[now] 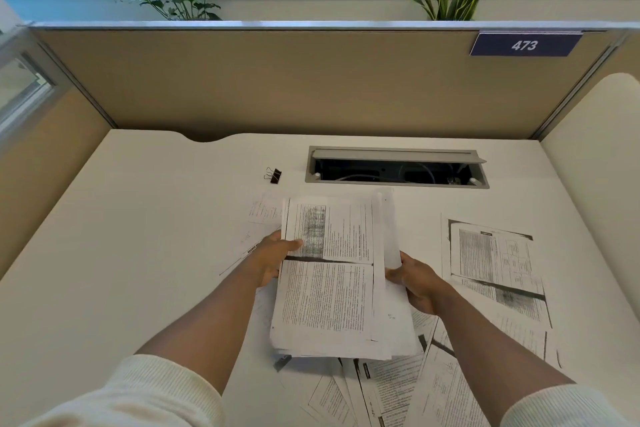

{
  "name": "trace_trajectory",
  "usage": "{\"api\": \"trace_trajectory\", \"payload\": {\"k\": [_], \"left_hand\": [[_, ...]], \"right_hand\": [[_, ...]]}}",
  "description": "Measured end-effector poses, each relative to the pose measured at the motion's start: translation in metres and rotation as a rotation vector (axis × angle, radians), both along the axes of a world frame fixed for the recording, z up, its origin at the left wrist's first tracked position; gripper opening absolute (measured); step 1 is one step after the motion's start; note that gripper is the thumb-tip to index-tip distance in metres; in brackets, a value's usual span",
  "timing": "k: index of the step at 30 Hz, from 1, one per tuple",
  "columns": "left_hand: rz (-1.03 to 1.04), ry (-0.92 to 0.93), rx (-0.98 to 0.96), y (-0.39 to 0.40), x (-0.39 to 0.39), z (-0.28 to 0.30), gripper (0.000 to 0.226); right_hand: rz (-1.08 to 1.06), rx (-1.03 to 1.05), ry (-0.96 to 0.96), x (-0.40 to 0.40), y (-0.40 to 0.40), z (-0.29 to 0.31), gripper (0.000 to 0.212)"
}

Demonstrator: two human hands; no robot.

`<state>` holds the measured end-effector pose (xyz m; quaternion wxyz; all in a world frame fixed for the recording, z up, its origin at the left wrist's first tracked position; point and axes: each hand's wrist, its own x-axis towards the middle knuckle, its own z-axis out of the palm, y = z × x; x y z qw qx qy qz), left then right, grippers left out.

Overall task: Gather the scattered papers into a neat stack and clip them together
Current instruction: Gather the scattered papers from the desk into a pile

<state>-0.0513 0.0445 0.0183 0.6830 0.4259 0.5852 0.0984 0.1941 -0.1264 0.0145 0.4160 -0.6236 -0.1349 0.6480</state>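
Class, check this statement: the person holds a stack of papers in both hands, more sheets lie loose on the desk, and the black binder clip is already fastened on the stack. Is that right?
Not quite. The head view shows the binder clip lying on the desk, apart from the stack. The rest stands: left hand and right hand hold the stack, and loose sheets lie on the desk.

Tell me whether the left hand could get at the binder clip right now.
Probably not at once: the left hand is gripping the stack of papers together with the right hand. The binder clip lies on bare desk beyond it, with nothing between, so once that hand lets go the way looks free.
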Motion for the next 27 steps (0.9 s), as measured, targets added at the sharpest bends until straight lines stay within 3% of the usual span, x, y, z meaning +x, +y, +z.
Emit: {"api": "trace_trajectory", "payload": {"k": [6,11,15,17,21,27], "left_hand": [[-0.005,-0.090,-0.018,-0.005,0.003,-0.008,0.044],[0.012,-0.023,0.037,-0.008,0.012,-0.009,0.045],[0.029,0.004,0.072,-0.010,0.022,-0.009,0.046],[0.030,0.023,0.086,-0.010,0.024,-0.011,0.051],[0.031,0.035,0.106,-0.012,0.026,-0.014,0.053],[0.056,0.036,0.102,-0.016,0.019,-0.015,0.051]], "right_hand": [[-0.018,0.019,0.023,-0.005,0.001,0.008,0.042],[-0.104,-0.003,0.016,-0.010,0.009,0.015,0.031],[-0.054,0.049,0.113,-0.012,0.015,0.018,0.052],[-0.022,0.045,0.116,-0.012,0.016,0.017,0.047],[0.024,0.010,-0.067,-0.011,0.014,0.015,0.035],[-0.014,-0.001,-0.169,-0.009,0.013,0.011,0.036]]}}
